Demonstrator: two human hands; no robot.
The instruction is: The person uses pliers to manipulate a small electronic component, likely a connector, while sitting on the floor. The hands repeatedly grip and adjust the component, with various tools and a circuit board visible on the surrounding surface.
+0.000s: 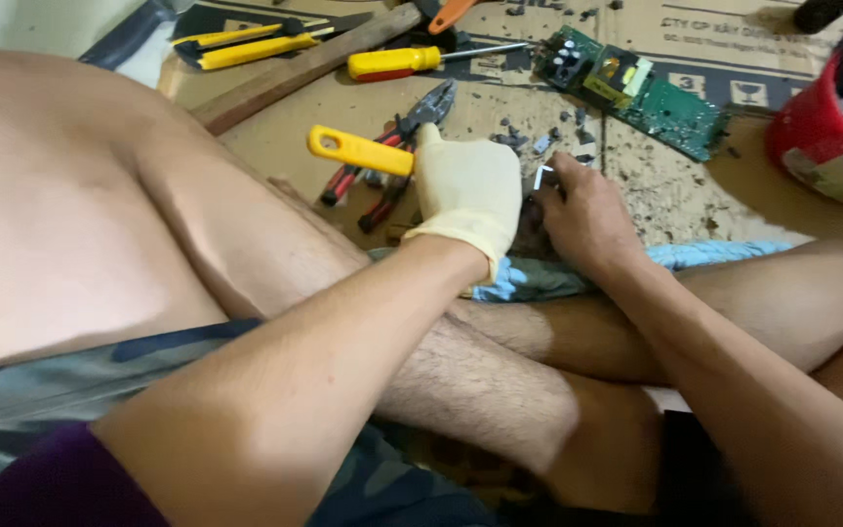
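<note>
Two hands at work over a cardboard sheet (275,146) on the floor, seen from above past the person's crossed legs.

Left hand (465,195): gloved, clenched round a yellow-handled tool (358,150); only the handle shows, sticking out to the left, the working end hidden behind the glove.

Right hand (582,210): bare, fingers pinched on a small pale part (543,177), held just above a dark lump that sits on blue cloth (709,254) over the leg. What the lump is cannot be told.

Nearby, on the cardboard:
- pliers (397,156), red and black grips, lying just behind the left hand
- screwdriver (421,60), yellow and red handle
- green circuit board (646,93), well beyond the hands
- utility knife (246,44), yellow, beside a wooden strip (314,66)
- red tub (822,137), far right
- grey chips and crumbs scattered between the board and the hands

Handling notes, as judgement: the tool tip and the pinching fingers appear very close together, so the bare fingertips look most at risk; a short, controlled lever stroke away from them would suit better than force. The work rests on a leg, a soft and unsteady base; bracing both wrists against the shin should steady it. Loose chips may fly, so keep the face back.
</note>
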